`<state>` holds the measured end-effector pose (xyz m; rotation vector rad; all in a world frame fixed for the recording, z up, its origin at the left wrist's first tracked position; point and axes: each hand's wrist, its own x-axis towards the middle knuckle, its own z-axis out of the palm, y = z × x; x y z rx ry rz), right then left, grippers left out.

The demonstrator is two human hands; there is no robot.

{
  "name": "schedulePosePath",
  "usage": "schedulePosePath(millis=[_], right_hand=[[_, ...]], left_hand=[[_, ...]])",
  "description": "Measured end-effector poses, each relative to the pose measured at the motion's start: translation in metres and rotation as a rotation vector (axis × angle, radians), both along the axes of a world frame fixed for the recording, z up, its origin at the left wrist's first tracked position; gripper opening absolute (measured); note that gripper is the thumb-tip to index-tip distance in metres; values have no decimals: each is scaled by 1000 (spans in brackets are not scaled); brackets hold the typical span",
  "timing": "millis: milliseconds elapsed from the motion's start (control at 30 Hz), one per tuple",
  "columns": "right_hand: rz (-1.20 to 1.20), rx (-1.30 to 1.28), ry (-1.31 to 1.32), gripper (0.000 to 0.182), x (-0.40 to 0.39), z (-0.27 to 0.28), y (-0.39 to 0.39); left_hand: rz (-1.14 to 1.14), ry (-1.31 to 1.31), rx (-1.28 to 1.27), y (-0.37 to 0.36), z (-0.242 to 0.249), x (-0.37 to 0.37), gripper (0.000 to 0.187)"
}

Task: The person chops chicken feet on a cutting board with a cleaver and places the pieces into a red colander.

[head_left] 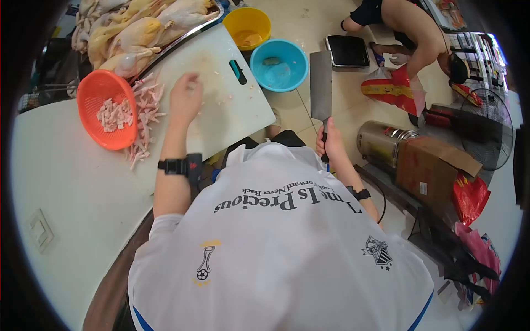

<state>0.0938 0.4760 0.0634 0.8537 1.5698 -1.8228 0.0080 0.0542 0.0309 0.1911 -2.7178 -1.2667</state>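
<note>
My right hand (pixel 330 142) is wrapped round the black handle of a cleaver (pixel 321 85), its broad blade pointing up and away from me, off to the right of the cutting board. Over the white cutting board (pixel 232 113) is my left hand (pixel 186 98), with its fingers loosely bent and slightly blurred; I see nothing held in it. Just left of that hand lie several chicken feet (pixel 146 102) along the board's edge. Beside them an orange plastic basket (pixel 88 105) leans tilted, holding small cut pale pieces (pixel 116 115). Small scraps dot the board.
Whole plucked poultry (pixel 138 36) fill a metal tray (pixel 190 30) at upper left. Yellow (pixel 247 16) and blue basins (pixel 292 66) stand beyond the board. Another person (pixel 411 33) bends over a red bag (pixel 395 88) near a black tray (pixel 346 51). A cardboard box (pixel 430 171) and fan (pixel 486 127) are right.
</note>
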Motion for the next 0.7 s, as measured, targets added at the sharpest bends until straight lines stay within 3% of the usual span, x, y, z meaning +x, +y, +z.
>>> schedulePosePath(millis=[67, 200, 267, 400, 467, 500, 567, 700], right_hand=[[8, 5, -26, 63, 1, -6, 0], [135, 6, -63, 63, -11, -6, -14], [219, 13, -77, 62, -20, -5, -30], [455, 63, 44, 61, -33, 3, -59], [518, 37, 88, 61, -35, 6, -70], [567, 2, 121, 61, -36, 6, -77], [603, -23, 138, 61, -36, 4, -87], [671, -29, 138, 61, -34, 7, -108]], left_hand=[[-13, 5, -279, -34, -6, 47, 29], [-15, 2, -517, -56, -26, 112, 23], [91, -137, -288, -49, -35, 116, 19], [127, -81, -205, -27, -27, 104, 14], [223, -137, 160, -15, -26, 94, 15], [239, -134, 167, -11, -29, 88, 15], [446, -283, 522, -4, -34, 83, 22], [576, -364, 657, -4, -46, 86, 24]])
